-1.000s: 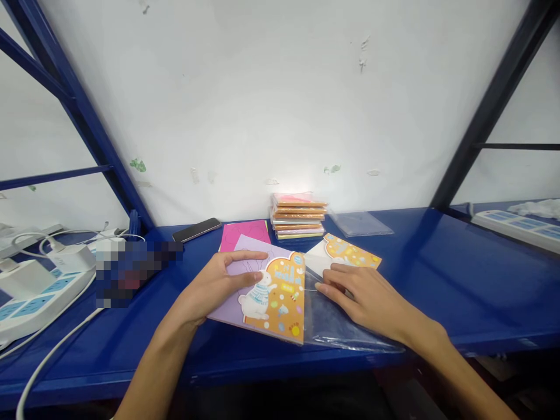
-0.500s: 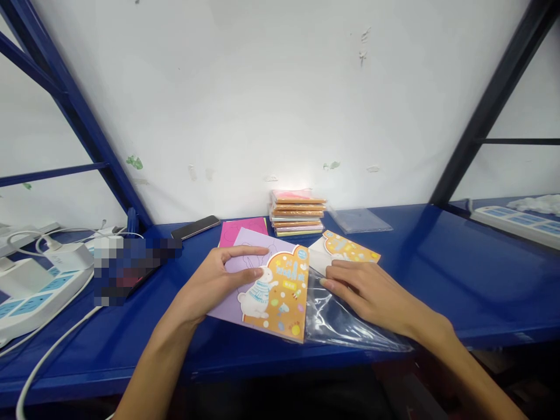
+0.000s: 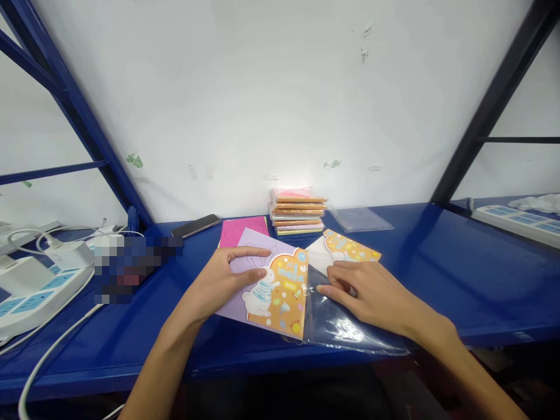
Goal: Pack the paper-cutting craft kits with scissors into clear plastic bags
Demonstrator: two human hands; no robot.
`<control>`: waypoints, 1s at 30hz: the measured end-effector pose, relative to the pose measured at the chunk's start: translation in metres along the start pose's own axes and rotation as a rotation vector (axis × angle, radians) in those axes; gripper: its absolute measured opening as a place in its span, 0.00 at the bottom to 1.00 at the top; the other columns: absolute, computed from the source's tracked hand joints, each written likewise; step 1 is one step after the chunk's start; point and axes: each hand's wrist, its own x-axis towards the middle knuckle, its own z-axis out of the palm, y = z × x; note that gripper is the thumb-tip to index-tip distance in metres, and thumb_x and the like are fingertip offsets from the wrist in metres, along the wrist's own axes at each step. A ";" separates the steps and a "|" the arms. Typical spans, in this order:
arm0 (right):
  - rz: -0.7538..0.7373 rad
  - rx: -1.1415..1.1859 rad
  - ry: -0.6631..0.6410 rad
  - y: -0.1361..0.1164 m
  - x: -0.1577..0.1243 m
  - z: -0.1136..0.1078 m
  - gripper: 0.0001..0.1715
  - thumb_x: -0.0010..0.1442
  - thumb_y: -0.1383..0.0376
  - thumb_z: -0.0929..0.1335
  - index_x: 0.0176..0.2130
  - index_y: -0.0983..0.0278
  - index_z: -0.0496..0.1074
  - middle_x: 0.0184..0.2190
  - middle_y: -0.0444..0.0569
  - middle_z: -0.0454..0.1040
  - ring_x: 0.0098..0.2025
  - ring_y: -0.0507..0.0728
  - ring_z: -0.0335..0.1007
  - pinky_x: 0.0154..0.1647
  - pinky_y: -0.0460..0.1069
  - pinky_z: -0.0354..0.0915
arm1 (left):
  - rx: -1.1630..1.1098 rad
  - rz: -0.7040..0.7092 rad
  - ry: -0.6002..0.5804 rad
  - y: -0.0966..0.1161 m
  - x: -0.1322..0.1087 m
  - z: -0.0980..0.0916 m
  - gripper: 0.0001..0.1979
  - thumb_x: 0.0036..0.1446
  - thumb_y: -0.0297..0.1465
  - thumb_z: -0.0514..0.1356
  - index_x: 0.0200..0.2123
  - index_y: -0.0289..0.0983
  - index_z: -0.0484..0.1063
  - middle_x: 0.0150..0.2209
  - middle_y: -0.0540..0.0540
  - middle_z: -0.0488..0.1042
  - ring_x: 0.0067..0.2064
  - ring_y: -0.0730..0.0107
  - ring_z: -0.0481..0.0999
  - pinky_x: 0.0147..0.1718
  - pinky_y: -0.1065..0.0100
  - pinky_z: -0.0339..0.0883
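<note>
My left hand (image 3: 219,286) grips a purple sheet (image 3: 256,239) and an orange booklet (image 3: 284,297) with a white animal in a striped sweater on its front. Its thumb presses on top, and the forefinger stretches along the purple sheet. The booklet's right edge meets a clear plastic bag (image 3: 345,326) lying flat near the table's front. My right hand (image 3: 367,291) rests on that bag with fingers curled and thumb tip on the film. Beyond its fingers, a second orange booklet (image 3: 354,248) lies partly covered by the hand.
Behind stands a stack of wrapped packs (image 3: 298,213), with clear bags (image 3: 363,220) to its right. Pink paper (image 3: 242,227) and a phone (image 3: 196,226) lie left of it. Power strips with cables (image 3: 39,297) fill the left side; another power strip (image 3: 520,224) is at far right.
The booklet and purple sheet have shifted slightly right, toward the bag. My right thumb has moved a little down and left over the film.
</note>
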 end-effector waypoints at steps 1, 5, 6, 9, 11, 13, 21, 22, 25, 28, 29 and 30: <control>0.003 -0.017 0.003 -0.003 -0.002 0.000 0.29 0.72 0.47 0.61 0.26 0.61 0.62 0.26 0.44 0.71 0.28 0.54 0.64 0.31 0.50 0.50 | 0.009 -0.001 0.001 0.000 0.000 0.000 0.21 0.52 0.39 0.70 0.51 0.42 0.82 0.51 0.47 0.82 0.49 0.53 0.81 0.47 0.62 0.74; -0.038 -0.022 -0.065 -0.023 -0.008 0.003 0.31 0.67 0.41 0.65 0.26 0.61 0.61 0.25 0.43 0.71 0.28 0.55 0.63 0.29 0.50 0.47 | 0.044 0.004 0.007 0.000 0.001 0.002 0.22 0.52 0.40 0.69 0.51 0.41 0.82 0.51 0.45 0.82 0.49 0.51 0.81 0.48 0.60 0.73; -0.046 -0.025 -0.080 -0.027 -0.009 0.005 0.31 0.66 0.40 0.66 0.27 0.61 0.61 0.26 0.43 0.71 0.28 0.55 0.63 0.29 0.50 0.46 | 0.049 0.003 0.005 0.001 0.001 0.002 0.22 0.52 0.40 0.69 0.51 0.41 0.82 0.51 0.44 0.82 0.49 0.50 0.81 0.49 0.59 0.73; -0.078 -0.035 -0.115 -0.035 -0.009 0.011 0.28 0.65 0.41 0.67 0.29 0.61 0.65 0.27 0.43 0.72 0.29 0.56 0.66 0.29 0.51 0.47 | 0.062 0.025 0.006 0.001 0.002 0.003 0.22 0.52 0.39 0.69 0.51 0.40 0.82 0.51 0.44 0.82 0.49 0.51 0.81 0.49 0.60 0.73; -0.117 -0.011 -0.148 -0.036 -0.009 0.013 0.25 0.68 0.43 0.65 0.32 0.60 0.68 0.28 0.43 0.73 0.30 0.56 0.69 0.30 0.51 0.48 | 0.066 0.045 0.008 0.001 0.002 0.004 0.21 0.52 0.38 0.69 0.50 0.40 0.82 0.51 0.45 0.82 0.50 0.51 0.81 0.48 0.61 0.73; -0.157 0.026 -0.182 -0.036 -0.009 0.014 0.22 0.72 0.47 0.63 0.35 0.59 0.70 0.30 0.42 0.74 0.33 0.57 0.71 0.31 0.51 0.50 | 0.070 0.054 0.001 -0.001 0.003 0.004 0.21 0.52 0.38 0.69 0.50 0.40 0.82 0.51 0.45 0.82 0.49 0.52 0.81 0.47 0.62 0.73; -0.190 0.080 -0.202 -0.038 -0.009 0.010 0.20 0.75 0.53 0.60 0.35 0.59 0.69 0.31 0.41 0.73 0.33 0.55 0.70 0.32 0.51 0.50 | 0.066 0.018 -0.020 -0.003 0.003 0.004 0.23 0.51 0.39 0.69 0.50 0.38 0.82 0.49 0.43 0.83 0.46 0.53 0.81 0.42 0.63 0.72; -0.192 0.085 -0.195 -0.038 -0.008 0.010 0.19 0.75 0.53 0.61 0.35 0.59 0.70 0.31 0.41 0.72 0.33 0.54 0.70 0.32 0.51 0.50 | 0.058 -0.002 -0.023 -0.002 0.003 0.004 0.24 0.51 0.39 0.69 0.51 0.37 0.82 0.49 0.42 0.83 0.45 0.53 0.81 0.40 0.64 0.72; -0.202 0.105 -0.180 -0.037 -0.009 0.010 0.17 0.75 0.56 0.62 0.36 0.58 0.70 0.31 0.40 0.71 0.32 0.53 0.68 0.31 0.50 0.50 | 0.038 -0.065 -0.024 -0.001 0.002 0.005 0.26 0.49 0.40 0.69 0.51 0.36 0.81 0.46 0.41 0.83 0.40 0.56 0.81 0.36 0.64 0.72; -0.202 0.115 -0.173 -0.036 -0.010 0.011 0.16 0.75 0.58 0.62 0.35 0.59 0.71 0.31 0.41 0.72 0.32 0.53 0.68 0.30 0.50 0.50 | 0.020 -0.102 -0.020 -0.001 0.001 0.005 0.26 0.48 0.40 0.70 0.51 0.35 0.82 0.44 0.42 0.84 0.38 0.58 0.81 0.34 0.65 0.72; -0.198 0.114 -0.169 -0.036 -0.010 0.011 0.17 0.75 0.59 0.61 0.35 0.59 0.71 0.31 0.41 0.72 0.32 0.53 0.68 0.30 0.51 0.50 | 0.013 -0.106 -0.018 -0.001 0.001 0.005 0.27 0.48 0.40 0.70 0.51 0.35 0.82 0.43 0.42 0.84 0.37 0.58 0.81 0.34 0.65 0.72; -0.193 0.109 -0.164 -0.036 -0.011 0.011 0.17 0.75 0.59 0.61 0.35 0.59 0.70 0.31 0.41 0.72 0.32 0.53 0.68 0.30 0.51 0.50 | 0.006 -0.107 -0.018 -0.001 0.001 0.005 0.27 0.47 0.40 0.70 0.51 0.35 0.82 0.43 0.42 0.84 0.37 0.59 0.81 0.33 0.66 0.71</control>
